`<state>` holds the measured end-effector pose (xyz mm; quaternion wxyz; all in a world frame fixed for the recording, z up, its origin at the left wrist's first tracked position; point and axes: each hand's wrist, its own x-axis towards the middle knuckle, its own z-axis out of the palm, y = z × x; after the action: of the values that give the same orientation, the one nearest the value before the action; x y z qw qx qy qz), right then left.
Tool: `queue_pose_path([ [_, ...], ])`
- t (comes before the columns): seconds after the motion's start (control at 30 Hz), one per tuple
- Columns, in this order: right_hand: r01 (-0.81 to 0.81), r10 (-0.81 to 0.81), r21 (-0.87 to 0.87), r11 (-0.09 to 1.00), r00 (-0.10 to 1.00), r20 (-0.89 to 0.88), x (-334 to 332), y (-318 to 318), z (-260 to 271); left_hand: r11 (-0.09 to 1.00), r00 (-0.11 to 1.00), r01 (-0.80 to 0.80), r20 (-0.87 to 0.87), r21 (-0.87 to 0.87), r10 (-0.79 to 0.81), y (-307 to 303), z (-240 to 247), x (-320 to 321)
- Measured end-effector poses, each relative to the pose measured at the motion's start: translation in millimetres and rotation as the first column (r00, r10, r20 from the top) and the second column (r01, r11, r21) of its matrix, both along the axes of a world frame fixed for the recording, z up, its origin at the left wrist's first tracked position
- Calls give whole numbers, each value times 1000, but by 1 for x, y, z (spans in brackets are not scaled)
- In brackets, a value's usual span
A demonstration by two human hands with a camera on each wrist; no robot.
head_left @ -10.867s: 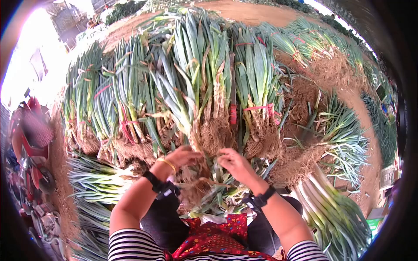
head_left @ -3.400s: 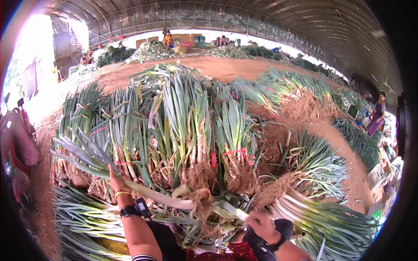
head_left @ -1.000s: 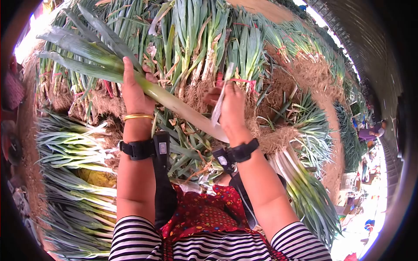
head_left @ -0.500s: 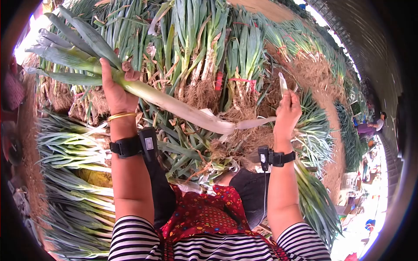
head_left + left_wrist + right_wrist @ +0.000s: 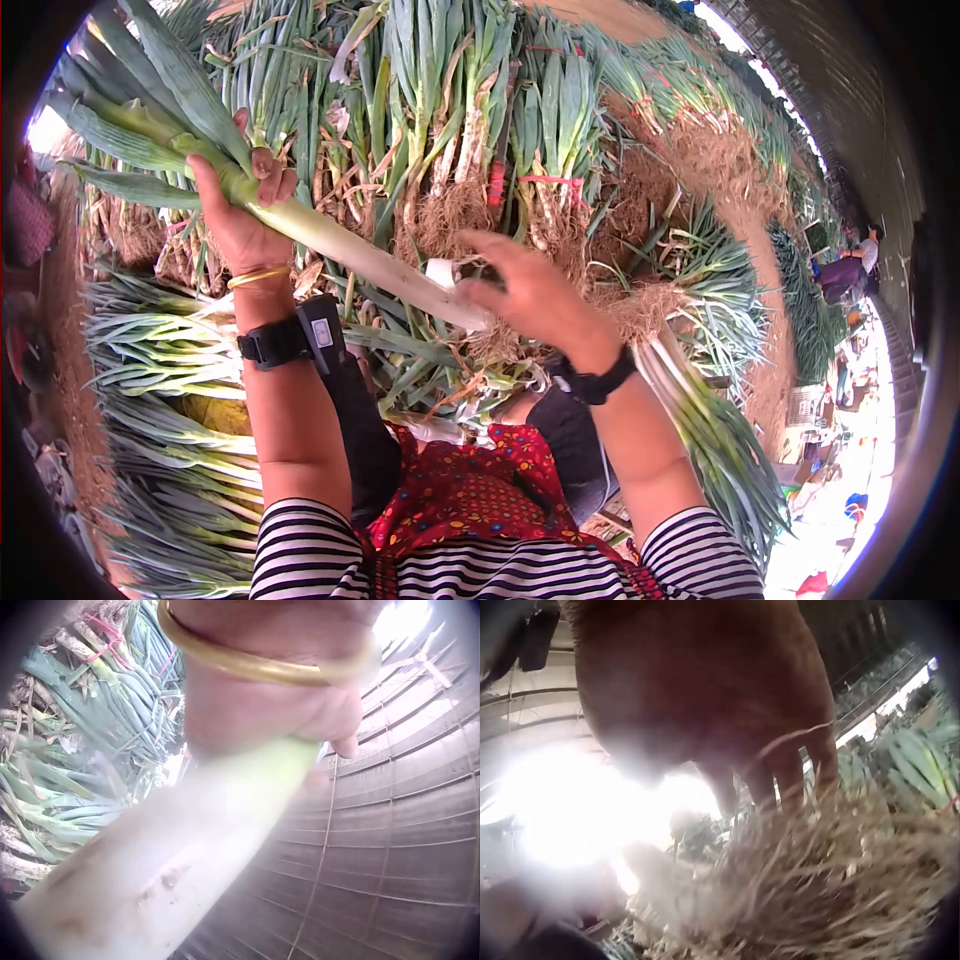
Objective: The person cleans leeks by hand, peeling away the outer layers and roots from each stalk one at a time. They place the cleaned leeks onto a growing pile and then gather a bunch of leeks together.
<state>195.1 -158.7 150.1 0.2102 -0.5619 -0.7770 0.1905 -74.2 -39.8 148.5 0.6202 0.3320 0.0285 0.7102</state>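
In the head view my left hand (image 5: 245, 225) grips a thick leek (image 5: 350, 250) just below its fan of green leaves, thumb pointing up. The white stalk slants down to the right; in the left wrist view the stalk (image 5: 172, 855) fills the foreground. My right hand (image 5: 540, 300) is at the stalk's lower end, fingers spread and slightly bent, partly hiding it. A short white flap (image 5: 440, 272) shows between stalk and fingers. Below the fingers of my right hand (image 5: 705, 690), the right wrist view shows a blurred tangle of roots (image 5: 817, 877).
Upright leek bundles (image 5: 450, 120) with roots stand ahead, some with red ties (image 5: 550, 180). Piles of leeks lie on the left (image 5: 170, 350) and right (image 5: 715, 430). Leaf scraps (image 5: 400, 350) cover the ground before my knees. A person (image 5: 850, 268) is at far right.
My right hand pulled a pale strip off the stalk to the right, then came back to its lower end without that strip. My left hand moved the leek slightly left.
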Motion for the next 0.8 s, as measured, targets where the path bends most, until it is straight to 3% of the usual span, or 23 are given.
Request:
queue_pose_path([
  [0.07, -49, 50, -36, 998, 999, 6, -11, 0, -12, 1000, 1000, 19, 15, 12, -20, -1, 2, 1],
  [0.13, -118, 75, -396, 911, 990, -122, -15, 1, -18, 999, 999, 33, 31, 24, -34, -1, 2, -1],
  [0.27, -178, 131, -235, 956, 971, -202, -17, -4, -23, 998, 997, 49, 58, 37, -51, 1, 0, -5],
  [0.33, -119, 107, -126, 985, 989, -98, -17, -7, -24, 998, 995, 57, 75, 35, -60, 1, -1, -6],
  [0.43, -102, 97, -109, 989, 994, -46, -19, -8, -22, 995, 992, 82, 96, 63, -88, 0, -1, -7],
  [0.53, -64, 61, -153, 986, 998, -25, -23, -10, -20, 978, 971, 165, 151, 130, -184, -2, 0, -6],
  [0.6, -57, 51, -190, 980, 998, -36, -26, -10, -23, 915, 912, 299, 202, 270, -357, -3, 1, -5],
  [0.7, -68, 55, -253, 965, 997, -60, -26, -11, -39, 843, 856, 382, 200, 380, -478, -2, -1, -3],
  [0.77, -90, 72, -282, 955, 995, -75, -22, -10, -51, 841, 851, 394, 199, 370, -486, -3, -1, -2],
  [0.8, -118, 72, -388, 914, 989, -131, -19, -9, -56, 822, 832, 408, 209, 397, -514, -2, -1, -1],
])
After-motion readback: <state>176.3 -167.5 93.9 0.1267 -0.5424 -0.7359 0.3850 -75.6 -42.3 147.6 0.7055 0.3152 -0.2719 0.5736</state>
